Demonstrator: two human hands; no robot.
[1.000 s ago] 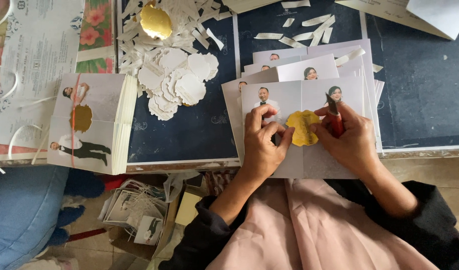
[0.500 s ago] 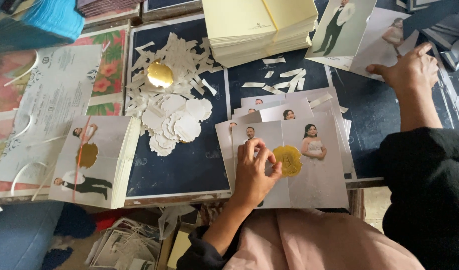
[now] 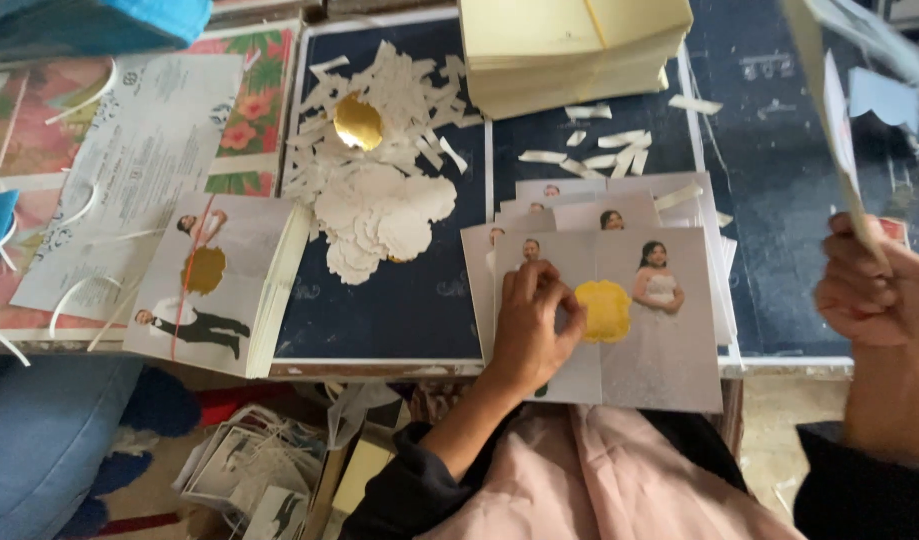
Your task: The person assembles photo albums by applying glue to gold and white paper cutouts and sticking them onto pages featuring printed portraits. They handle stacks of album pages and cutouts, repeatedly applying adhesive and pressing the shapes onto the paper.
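The left hand [image 3: 529, 325] is laid flat on the top photo card [image 3: 619, 325] of a fanned pile at the near edge of the worktop [image 3: 399, 300]. Its fingers [image 3: 539, 285] are bent and pressed on the card, just beside a yellow scalloped sticker [image 3: 603, 310] that is stuck in the middle of the card, between a pictured man and a pictured woman in a white dress. Nothing is gripped by this hand; the card is only held down.

The right hand [image 3: 869, 290] is seen at the right edge of the worktop, lifted above it. Its grip is closed on a thin card [image 3: 829, 110] that is held up on edge and reaches toward the top right corner.

A stack of pale yellow cards [image 3: 569, 45] is set at the far edge. White paper strips [image 3: 604, 140] are scattered just in front of it. Near the middle, a heap of white scalloped paper pieces [image 3: 379, 215] is seen, with a gold round sticker [image 3: 358, 122] on top of more scraps behind it. At the left near edge a second pile of photo cards [image 3: 214, 285] is placed, with a gold sticker and a red thread on the top one. A white printed sheet [image 3: 129, 170] is laid beside it on flowered paper [image 3: 249, 110].
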